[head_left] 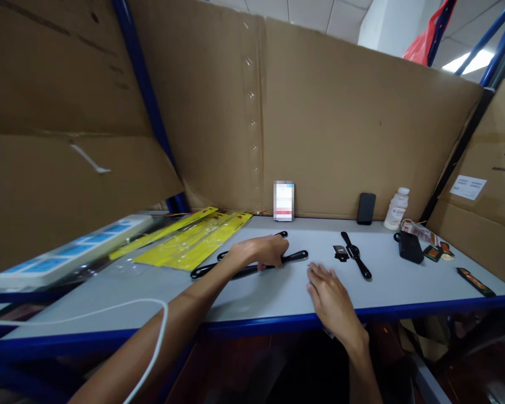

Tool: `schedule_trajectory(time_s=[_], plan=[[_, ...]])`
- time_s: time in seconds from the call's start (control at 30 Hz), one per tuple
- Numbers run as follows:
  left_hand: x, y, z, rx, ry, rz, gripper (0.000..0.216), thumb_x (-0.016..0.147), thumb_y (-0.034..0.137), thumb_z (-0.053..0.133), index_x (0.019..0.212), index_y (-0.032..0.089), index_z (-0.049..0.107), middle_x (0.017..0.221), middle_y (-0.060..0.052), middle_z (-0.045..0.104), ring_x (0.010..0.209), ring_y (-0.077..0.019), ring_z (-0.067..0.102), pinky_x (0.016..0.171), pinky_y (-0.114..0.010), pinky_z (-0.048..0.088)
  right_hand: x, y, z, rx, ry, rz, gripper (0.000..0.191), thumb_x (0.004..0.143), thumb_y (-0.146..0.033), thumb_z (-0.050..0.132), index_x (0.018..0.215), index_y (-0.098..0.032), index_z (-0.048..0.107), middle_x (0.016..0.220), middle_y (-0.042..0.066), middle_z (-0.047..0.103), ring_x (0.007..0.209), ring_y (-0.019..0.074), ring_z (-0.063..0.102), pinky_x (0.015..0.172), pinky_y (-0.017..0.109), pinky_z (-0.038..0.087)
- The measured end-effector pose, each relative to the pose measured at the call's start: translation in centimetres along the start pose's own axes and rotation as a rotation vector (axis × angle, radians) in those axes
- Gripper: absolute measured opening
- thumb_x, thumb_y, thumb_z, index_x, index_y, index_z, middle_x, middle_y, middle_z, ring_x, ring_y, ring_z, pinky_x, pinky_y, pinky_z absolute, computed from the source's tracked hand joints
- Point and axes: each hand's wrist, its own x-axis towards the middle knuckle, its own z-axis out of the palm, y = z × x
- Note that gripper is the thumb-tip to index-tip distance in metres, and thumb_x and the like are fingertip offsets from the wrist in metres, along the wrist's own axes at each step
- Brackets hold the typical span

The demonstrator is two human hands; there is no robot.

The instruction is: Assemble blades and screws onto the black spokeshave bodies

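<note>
My left hand is closed around a long black-handled tool, just above the grey tabletop. The tool's rounded handle end, with a small hole in it, sticks out to the right of my fingers. More black handles lie under and behind my left forearm, so their full shape is hidden. My right hand rests palm down near the table's front edge, fingers stretched out and holding nothing. Right of it lies a black two-handled spokeshave, with a small dark metal blade piece beside it.
Yellow packaging cards and a white power strip lie at left. A lit phone, a dark phone and a bottle stand at the back. A black case lies at right. A white cable crosses my left forearm.
</note>
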Motion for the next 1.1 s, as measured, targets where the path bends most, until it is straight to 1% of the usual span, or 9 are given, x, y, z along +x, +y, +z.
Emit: schedule_trajectory(time_s=[0.1,0.2,0.3,0.43,0.53,0.6,0.77,0.93,1.1], plan=[[-0.2,0.1,0.1,0.013,-0.004,0.032,0.042,0.077,0.022,0.063,0.116,0.007,0.068,0.092,-0.015,0.074,0.051,-0.016,0.064,0.052,-0.025,0.047,0.9,1.4,0.0,-0.046,0.133,0.102,0.048,0.101,-0.021,0.036,0.146,-0.013,0.05,0.153,0.013,0.047,0.147,0.0253,0.035,0.122,0.049,0.026],[-0.3,1.0,0.4,-0.02,0.012,0.137,0.039,0.078,0.023,0.065,0.116,0.013,0.068,0.097,-0.011,0.073,0.05,-0.0135,0.062,0.051,-0.024,0.045,0.7,2.0,-0.6,-0.02,0.235,0.129,0.045,0.102,-0.027,0.038,0.143,-0.015,0.054,0.15,0.011,0.052,0.143,0.0245,0.04,0.118,0.044,0.034],[-0.2,2.6,0.7,-0.035,0.088,0.353,0.034,0.078,0.019,0.068,0.112,0.017,0.069,0.097,-0.006,0.072,0.066,-0.0149,0.067,0.062,-0.024,0.047,-0.5,1.6,-1.3,-0.045,0.207,0.148,0.037,0.098,-0.026,0.048,0.13,-0.02,0.064,0.131,0.01,0.065,0.125,0.0262,0.054,0.106,0.042,0.044],[0.4,4.0,1.3,-0.057,0.289,0.564,0.037,0.08,0.005,0.058,0.114,0.017,0.068,0.104,-0.007,0.071,0.09,-0.0169,0.066,0.077,-0.024,0.047,-1.4,1.2,-1.6,-0.105,0.176,0.207,0.02,0.093,-0.02,0.055,0.105,-0.022,0.071,0.107,0.009,0.069,0.104,0.0267,0.06,0.094,0.04,0.047],[0.9,4.1,1.7,-0.064,0.447,0.565,0.031,0.089,0.005,0.046,0.111,0.016,0.065,0.11,-0.009,0.07,0.095,-0.0179,0.065,0.08,-0.026,0.046,-1.2,1.3,-1.5,-0.1,0.215,0.253,0.012,0.091,-0.02,0.057,0.094,-0.022,0.069,0.099,0.007,0.068,0.098,0.0256,0.062,0.09,0.036,0.047],[1.0,4.1,1.9,-0.007,0.491,0.551,0.023,0.096,0.013,0.043,0.103,0.016,0.064,0.104,-0.008,0.07,0.092,-0.0189,0.065,0.077,-0.027,0.044,-1.1,1.4,-1.4,-0.1,0.222,0.273,0.009,0.092,-0.022,0.058,0.092,-0.023,0.067,0.097,0.006,0.068,0.096,0.0244,0.063,0.085,0.034,0.048],[0.3,4.9,2.2,0.202,0.383,0.5,0.027,0.102,0.038,0.048,0.089,0.018,0.061,0.088,-0.007,0.069,0.077,-0.021,0.066,0.06,-0.029,0.035,-0.9,1.0,-1.4,-0.14,0.194,0.319,0.008,0.093,-0.027,0.059,0.094,-0.024,0.066,0.097,0.004,0.069,0.089,0.0228,0.067,0.077,0.032,0.047],[-0.2,5.1,2.2,0.28,0.358,0.472,0.025,0.102,0.042,0.049,0.1,0.02,0.061,0.092,-0.008,0.069,0.077,-0.0223,0.067,0.058,-0.028,0.033,-1.1,1.5,-1.4,-0.087,0.214,0.294,0.01,0.092,-0.027,0.058,0.093,-0.026,0.068,0.097,0.003,0.071,0.088,0.021,0.068,0.077,0.03,0.048],[-0.1,5.5,2.8,0.336,0.384,0.527,0.025,0.103,0.04,0.046,0.107,0.021,0.063,0.09,-0.008,0.07,0.076,-0.0229,0.068,0.058,-0.028,0.035,-1.3,3.0,-1.8,-0.094,0.276,0.298,0.015,0.09,-0.024,0.059,0.096,-0.026,0.073,0.1,0.005,0.071,0.1,0.0242,0.066,0.088,0.035,0.049]])
